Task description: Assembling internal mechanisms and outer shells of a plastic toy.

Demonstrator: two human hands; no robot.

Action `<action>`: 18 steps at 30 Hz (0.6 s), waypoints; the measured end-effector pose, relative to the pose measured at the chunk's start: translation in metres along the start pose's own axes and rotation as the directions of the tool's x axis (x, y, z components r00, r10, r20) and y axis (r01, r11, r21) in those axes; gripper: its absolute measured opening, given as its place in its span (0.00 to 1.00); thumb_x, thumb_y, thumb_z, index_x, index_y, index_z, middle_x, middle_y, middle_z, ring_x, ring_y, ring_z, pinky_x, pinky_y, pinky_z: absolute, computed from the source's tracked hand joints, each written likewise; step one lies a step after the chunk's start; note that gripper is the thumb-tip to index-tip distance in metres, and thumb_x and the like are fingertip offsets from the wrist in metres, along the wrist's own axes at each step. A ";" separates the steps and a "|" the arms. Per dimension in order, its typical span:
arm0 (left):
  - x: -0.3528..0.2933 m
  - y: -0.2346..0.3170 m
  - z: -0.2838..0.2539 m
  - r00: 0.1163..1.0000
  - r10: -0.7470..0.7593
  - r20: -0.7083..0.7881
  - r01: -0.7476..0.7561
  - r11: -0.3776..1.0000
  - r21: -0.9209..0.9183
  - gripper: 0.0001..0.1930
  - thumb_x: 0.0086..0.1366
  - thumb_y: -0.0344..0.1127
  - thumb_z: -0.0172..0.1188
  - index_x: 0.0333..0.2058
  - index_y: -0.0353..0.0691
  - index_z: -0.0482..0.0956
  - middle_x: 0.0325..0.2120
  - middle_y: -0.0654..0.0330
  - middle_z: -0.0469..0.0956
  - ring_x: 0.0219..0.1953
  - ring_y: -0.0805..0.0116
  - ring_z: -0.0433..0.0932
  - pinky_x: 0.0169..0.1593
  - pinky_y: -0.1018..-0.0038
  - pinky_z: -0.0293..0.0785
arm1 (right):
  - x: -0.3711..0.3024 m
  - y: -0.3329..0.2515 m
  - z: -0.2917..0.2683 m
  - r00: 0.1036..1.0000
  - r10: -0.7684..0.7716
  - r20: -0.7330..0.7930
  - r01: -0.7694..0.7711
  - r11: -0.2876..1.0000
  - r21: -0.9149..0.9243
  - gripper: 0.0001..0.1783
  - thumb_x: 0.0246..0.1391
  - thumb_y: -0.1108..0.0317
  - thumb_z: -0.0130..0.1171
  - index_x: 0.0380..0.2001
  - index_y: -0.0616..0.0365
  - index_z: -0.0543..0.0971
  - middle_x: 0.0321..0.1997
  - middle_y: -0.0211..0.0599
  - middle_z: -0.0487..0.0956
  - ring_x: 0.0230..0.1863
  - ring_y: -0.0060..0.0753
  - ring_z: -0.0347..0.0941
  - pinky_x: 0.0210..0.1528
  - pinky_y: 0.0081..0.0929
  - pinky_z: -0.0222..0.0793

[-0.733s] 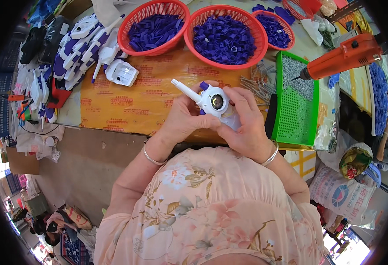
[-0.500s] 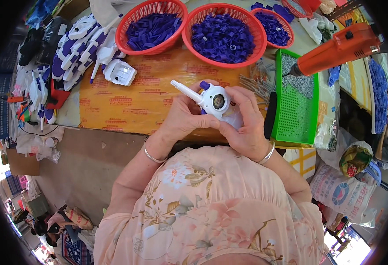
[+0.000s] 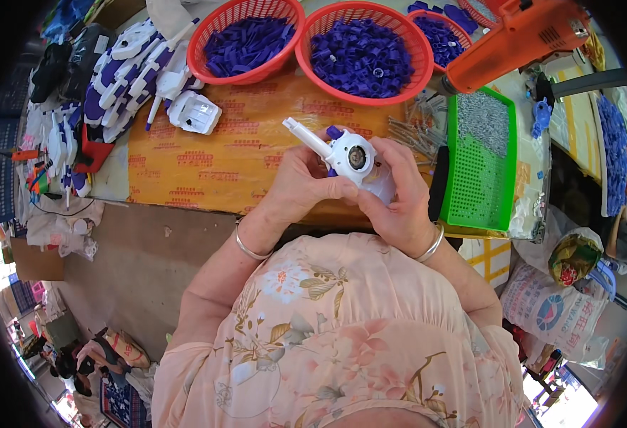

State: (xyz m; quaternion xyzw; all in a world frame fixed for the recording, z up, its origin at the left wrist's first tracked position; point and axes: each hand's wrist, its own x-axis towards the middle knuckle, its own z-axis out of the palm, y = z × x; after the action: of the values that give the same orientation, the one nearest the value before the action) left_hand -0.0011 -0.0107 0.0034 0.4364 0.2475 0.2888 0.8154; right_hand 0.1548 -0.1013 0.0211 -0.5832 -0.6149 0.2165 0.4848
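My left hand [image 3: 295,182] and right hand [image 3: 399,200] hold the white toy part [image 3: 345,153], fingers clamped round it. Beyond it on the counter [image 3: 213,157] stand red baskets [image 3: 245,39].

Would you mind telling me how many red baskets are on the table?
3: a left basket, a middle basket and a smaller right basket, partly hidden behind the orange tool.

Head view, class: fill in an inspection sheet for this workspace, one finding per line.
Surface: table under an orange printed sheet.
Job's things: white plastic toy part with purple piece, held in both hands.
Clutter: red baskets of purple parts, green tray, loose metal pins, orange power tool.
Grippers: left hand and right hand grip the part.
Cables: nothing seen.
Surroundings: stacked white toy shells, sacks.
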 end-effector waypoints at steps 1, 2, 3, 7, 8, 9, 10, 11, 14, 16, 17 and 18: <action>0.000 0.001 0.001 1.000 -0.020 -0.012 0.020 1.000 -0.001 0.31 0.46 0.27 0.72 0.50 0.37 0.70 0.42 0.62 0.76 0.43 0.74 0.74 0.47 0.75 0.73 | -0.001 0.002 0.001 1.000 -0.004 -0.009 0.004 1.000 0.003 0.36 0.35 0.78 0.66 0.53 0.64 0.66 0.50 0.51 0.67 0.50 0.52 0.67 0.50 0.35 0.68; 0.000 0.002 0.003 0.999 -0.039 -0.025 0.039 0.999 -0.002 0.31 0.46 0.27 0.72 0.50 0.37 0.69 0.42 0.61 0.76 0.43 0.74 0.75 0.47 0.75 0.73 | 0.000 0.003 0.001 1.000 -0.009 -0.016 0.009 1.000 0.007 0.36 0.35 0.77 0.66 0.52 0.64 0.66 0.50 0.52 0.68 0.50 0.52 0.68 0.50 0.36 0.68; 0.000 0.001 0.004 0.999 -0.040 -0.025 0.040 0.999 -0.003 0.31 0.46 0.27 0.72 0.50 0.37 0.69 0.42 0.61 0.76 0.43 0.74 0.75 0.47 0.75 0.73 | 0.000 0.002 0.001 1.000 -0.008 -0.016 0.008 1.000 0.007 0.36 0.35 0.77 0.66 0.52 0.64 0.66 0.50 0.52 0.68 0.50 0.52 0.68 0.50 0.36 0.68; 0.002 -0.002 0.002 0.999 0.005 -0.047 -0.007 0.999 -0.044 0.31 0.47 0.27 0.71 0.51 0.36 0.69 0.42 0.61 0.75 0.43 0.73 0.75 0.47 0.74 0.73 | 0.008 -0.004 -0.003 0.989 -0.148 0.013 0.148 0.971 -0.188 0.34 0.37 0.77 0.66 0.51 0.64 0.67 0.50 0.52 0.68 0.49 0.50 0.69 0.49 0.35 0.69; 0.003 -0.002 0.001 0.999 -0.009 -0.040 0.007 0.998 -0.056 0.31 0.47 0.27 0.71 0.51 0.36 0.69 0.43 0.61 0.75 0.43 0.73 0.75 0.47 0.74 0.73 | 0.010 -0.005 -0.004 0.991 -0.132 0.032 0.136 0.974 -0.179 0.33 0.37 0.76 0.66 0.51 0.64 0.67 0.50 0.52 0.68 0.49 0.50 0.69 0.49 0.35 0.68; 0.003 -0.003 0.000 0.999 -0.011 -0.037 0.009 0.998 -0.057 0.31 0.47 0.27 0.71 0.51 0.36 0.69 0.43 0.61 0.75 0.43 0.73 0.75 0.47 0.74 0.73 | 0.011 -0.004 -0.005 0.991 -0.130 0.029 0.134 0.974 -0.182 0.33 0.37 0.76 0.66 0.51 0.64 0.67 0.50 0.52 0.68 0.49 0.50 0.69 0.49 0.35 0.68; 0.003 -0.005 -0.001 1.000 0.016 -0.016 -0.017 0.997 -0.080 0.30 0.48 0.27 0.70 0.51 0.36 0.68 0.43 0.60 0.75 0.43 0.72 0.75 0.48 0.74 0.73 | 0.011 -0.003 -0.005 0.996 -0.083 0.035 0.086 0.993 -0.084 0.33 0.37 0.76 0.66 0.51 0.64 0.67 0.50 0.51 0.68 0.50 0.50 0.68 0.49 0.35 0.68; 0.002 -0.007 -0.002 0.999 0.042 0.001 -0.042 0.994 -0.102 0.30 0.48 0.27 0.70 0.51 0.36 0.68 0.43 0.60 0.75 0.44 0.72 0.75 0.48 0.74 0.73 | 0.010 -0.001 -0.005 0.998 -0.038 0.046 0.037 0.999 0.017 0.33 0.37 0.76 0.66 0.51 0.64 0.67 0.50 0.51 0.68 0.50 0.50 0.68 0.50 0.35 0.67; 0.001 -0.004 -0.002 1.000 0.003 0.015 -0.002 0.998 -0.060 0.30 0.50 0.27 0.68 0.52 0.36 0.67 0.43 0.59 0.75 0.44 0.70 0.75 0.48 0.72 0.74 | 0.005 0.002 -0.003 1.000 -0.017 0.016 0.016 0.998 0.061 0.33 0.37 0.76 0.67 0.50 0.64 0.67 0.50 0.51 0.68 0.51 0.49 0.68 0.51 0.36 0.66; 0.001 -0.003 0.000 0.999 -0.033 0.002 0.033 0.995 -0.098 0.30 0.50 0.27 0.68 0.53 0.36 0.67 0.43 0.58 0.74 0.44 0.69 0.75 0.47 0.71 0.75 | 0.003 0.005 -0.002 1.000 -0.022 -0.005 0.023 0.999 0.048 0.33 0.37 0.76 0.67 0.50 0.64 0.67 0.51 0.50 0.68 0.51 0.49 0.68 0.52 0.35 0.67; 0.001 -0.003 0.001 0.998 -0.068 -0.011 0.066 0.989 -0.136 0.30 0.51 0.27 0.67 0.53 0.35 0.66 0.44 0.58 0.74 0.44 0.67 0.76 0.46 0.70 0.77 | 0.002 0.005 -0.002 0.999 -0.029 -0.024 0.030 0.999 0.034 0.33 0.36 0.76 0.67 0.50 0.64 0.67 0.51 0.50 0.68 0.51 0.49 0.68 0.52 0.35 0.67; 0.001 -0.002 0.002 0.998 -0.067 -0.012 0.065 0.989 -0.136 0.30 0.51 0.27 0.67 0.53 0.35 0.66 0.44 0.58 0.74 0.44 0.67 0.76 0.46 0.70 0.77 | 0.002 0.005 -0.002 0.999 -0.030 -0.024 0.031 0.999 0.034 0.33 0.36 0.76 0.67 0.50 0.64 0.67 0.51 0.50 0.68 0.51 0.49 0.68 0.52 0.35 0.67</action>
State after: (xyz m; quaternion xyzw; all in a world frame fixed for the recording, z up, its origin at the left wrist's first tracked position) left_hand 0.0012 -0.0119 0.0025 0.3694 0.2482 0.2813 0.8502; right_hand 0.1591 -0.0985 0.0185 -0.5676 -0.6143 0.2129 0.5051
